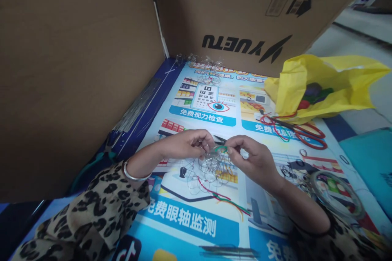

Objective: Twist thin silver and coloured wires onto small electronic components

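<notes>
My left hand [186, 143] and my right hand [252, 159] meet over a printed poster [196, 224] on the table. Both pinch a cluster of clear wire rings [211, 167] that hangs between them, with a green wire loop [221, 148] at the top by my right fingertips. Red and green wire strands [228, 202] trail from the cluster onto the poster. Fingers of both hands are closed on the rings. Leopard-print sleeves cover both forearms, and a silver bangle [131, 175] circles my left wrist.
Red-handled scissors [298, 130] lie at the right beside a yellow plastic bag [321, 85]. More clear rings [208, 71] sit at the back. A bundle of thin wires [137, 106] leans at the left cardboard wall [76, 69]. A coil of clear wire [337, 193] lies at the right.
</notes>
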Demonstrator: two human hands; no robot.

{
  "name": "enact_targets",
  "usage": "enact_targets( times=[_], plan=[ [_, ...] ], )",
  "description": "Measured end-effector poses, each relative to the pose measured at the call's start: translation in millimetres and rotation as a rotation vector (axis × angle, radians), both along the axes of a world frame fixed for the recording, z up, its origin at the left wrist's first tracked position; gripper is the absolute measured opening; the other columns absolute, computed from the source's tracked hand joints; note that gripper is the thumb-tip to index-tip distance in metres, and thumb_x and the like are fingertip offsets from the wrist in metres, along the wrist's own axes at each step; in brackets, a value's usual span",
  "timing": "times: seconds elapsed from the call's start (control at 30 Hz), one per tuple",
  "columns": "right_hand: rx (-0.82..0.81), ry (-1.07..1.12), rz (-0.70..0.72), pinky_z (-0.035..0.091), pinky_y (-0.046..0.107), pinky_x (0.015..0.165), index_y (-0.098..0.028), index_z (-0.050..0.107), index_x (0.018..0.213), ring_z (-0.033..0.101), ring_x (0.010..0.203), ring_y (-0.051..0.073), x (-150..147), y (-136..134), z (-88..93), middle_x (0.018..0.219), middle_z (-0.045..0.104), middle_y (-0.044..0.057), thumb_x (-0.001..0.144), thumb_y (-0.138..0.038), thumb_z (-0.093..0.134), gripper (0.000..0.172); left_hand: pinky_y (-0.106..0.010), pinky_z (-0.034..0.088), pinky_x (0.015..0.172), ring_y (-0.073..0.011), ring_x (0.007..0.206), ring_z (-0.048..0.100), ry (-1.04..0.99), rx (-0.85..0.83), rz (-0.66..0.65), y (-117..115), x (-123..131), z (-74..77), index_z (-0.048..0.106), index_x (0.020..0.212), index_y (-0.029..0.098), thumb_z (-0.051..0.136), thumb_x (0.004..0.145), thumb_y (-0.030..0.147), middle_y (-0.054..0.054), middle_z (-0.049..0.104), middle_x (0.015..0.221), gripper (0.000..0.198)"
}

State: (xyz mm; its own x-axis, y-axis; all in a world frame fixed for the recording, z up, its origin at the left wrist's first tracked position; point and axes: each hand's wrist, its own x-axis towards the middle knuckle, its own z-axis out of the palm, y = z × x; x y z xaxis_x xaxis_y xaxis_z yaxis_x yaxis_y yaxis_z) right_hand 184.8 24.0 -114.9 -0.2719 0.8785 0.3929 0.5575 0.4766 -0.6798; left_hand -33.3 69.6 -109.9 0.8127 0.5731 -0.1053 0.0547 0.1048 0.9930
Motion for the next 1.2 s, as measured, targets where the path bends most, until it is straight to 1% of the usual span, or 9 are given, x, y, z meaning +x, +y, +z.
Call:
enact_targets(
  times=[0.1, 0.2, 0.3, 0.43, 0.67, 0.77, 0.93, 1.07, 1.2],
  plan=[
    [-0.017, 0.011, -0.014, 0.045, 0.021, 0.052, -0.02, 0.057, 0.073, 0.055, 0.054, 0.011, 0, 1, 0.4, 0.064, 0.062, 0.0, 0.076, -0.015, 0.053, 0.007, -0.022, 0.046, 0.063, -0.0084, 0.07, 0.054, 0.006, 0.023, 0.037, 1, 0, -2.5, 0.053, 0.089, 0.014, 0.053, 0.074, 0.006, 0.0, 0.056, 0.082, 0.018],
    [-0.078, 0.036, -0.032, 0.044, 0.02, 0.052, -0.02, 0.056, 0.072, 0.054, 0.055, 0.01, 1, 2, -0.8, 0.063, 0.06, -0.002, 0.076, -0.015, 0.053, 0.007, -0.022, 0.044, 0.059, -0.0076, 0.063, 0.053, 0.033, 0.039, 0.126, 3, 1, -3.4, 0.053, 0.088, 0.015, 0.057, 0.078, 0.017, 0.001, 0.055, 0.078, 0.01],
    [-0.157, 0.088, -0.036, 0.043, 0.02, 0.051, -0.019, 0.056, 0.074, 0.053, 0.055, 0.01, 2, 3, -4.1, 0.063, 0.058, -0.002, 0.076, -0.016, 0.054, 0.005, -0.022, 0.043, 0.056, -0.0068, 0.056, 0.053, 0.064, 0.007, 0.204, 3, 2, -2.1, 0.052, 0.088, 0.015, 0.059, 0.079, 0.025, 0.003, 0.054, 0.072, 0.015],
    [-0.242, 0.153, -0.038, 0.042, 0.021, 0.052, -0.019, 0.056, 0.078, 0.052, 0.056, 0.01, 2, 4, -10.1, 0.064, 0.057, -0.002, 0.077, -0.018, 0.054, 0.003, -0.02, 0.041, 0.052, -0.0063, 0.051, 0.052, 0.078, -0.028, 0.255, 2, 2, -0.1, 0.052, 0.089, 0.015, 0.06, 0.078, 0.027, 0.004, 0.053, 0.066, 0.019],
    [-0.299, 0.203, -0.046, 0.042, 0.023, 0.053, -0.018, 0.057, 0.079, 0.051, 0.056, 0.011, 2, 5, -16.8, 0.063, 0.056, -0.002, 0.079, -0.024, 0.056, 0.005, -0.018, 0.037, 0.046, -0.0066, 0.044, 0.05, 0.091, -0.03, 0.278, 3, 1, 0.2, 0.052, 0.089, 0.015, 0.061, 0.078, 0.029, 0.006, 0.052, 0.051, 0.02],
    [-0.353, 0.26, -0.054, 0.042, 0.023, 0.051, -0.018, 0.056, 0.08, 0.05, 0.054, 0.01, 0, 3, -17.8, 0.062, 0.056, -0.002, 0.08, -0.026, 0.057, 0.008, -0.017, 0.037, 0.045, -0.0058, 0.044, 0.049, 0.067, -0.031, 0.291, 4, 1, 0.5, 0.054, 0.088, 0.014, 0.062, 0.077, 0.028, 0.006, 0.051, 0.053, 0.02],
    [-0.412, 0.391, -0.003, 0.044, 0.021, 0.051, -0.019, 0.055, 0.081, 0.051, 0.052, 0.009, -2, 2, -18.9, 0.059, 0.056, -0.003, 0.082, -0.028, 0.056, 0.009, -0.017, 0.038, 0.045, -0.0053, 0.045, 0.05, 0.034, -0.039, 0.296, 6, 0, -3.6, 0.056, 0.086, 0.014, 0.062, 0.077, 0.029, 0.006, 0.052, 0.054, 0.019],
    [-0.423, 0.453, -0.011, 0.045, 0.021, 0.05, -0.02, 0.057, 0.089, 0.051, 0.052, 0.009, -2, 3, -21.3, 0.059, 0.057, -0.004, 0.083, -0.03, 0.057, 0.013, -0.017, 0.038, 0.044, -0.0059, 0.043, 0.051, 0.025, -0.07, 0.295, 9, -2, -9.6, 0.055, 0.088, 0.014, 0.059, 0.08, 0.028, 0.005, 0.054, 0.051, 0.017],
    [-0.448, 0.449, -0.016, 0.046, 0.021, 0.051, -0.02, 0.059, 0.096, 0.053, 0.054, 0.01, -1, 3, -24.6, 0.067, 0.06, -0.001, 0.08, -0.033, 0.061, 0.021, -0.016, 0.039, 0.042, -0.0053, 0.045, 0.054, 0.018, -0.092, 0.321, 10, -4, -13.6, 0.056, 0.088, 0.014, 0.059, 0.08, 0.028, 0.003, 0.057, 0.065, 0.016]
  ],
)
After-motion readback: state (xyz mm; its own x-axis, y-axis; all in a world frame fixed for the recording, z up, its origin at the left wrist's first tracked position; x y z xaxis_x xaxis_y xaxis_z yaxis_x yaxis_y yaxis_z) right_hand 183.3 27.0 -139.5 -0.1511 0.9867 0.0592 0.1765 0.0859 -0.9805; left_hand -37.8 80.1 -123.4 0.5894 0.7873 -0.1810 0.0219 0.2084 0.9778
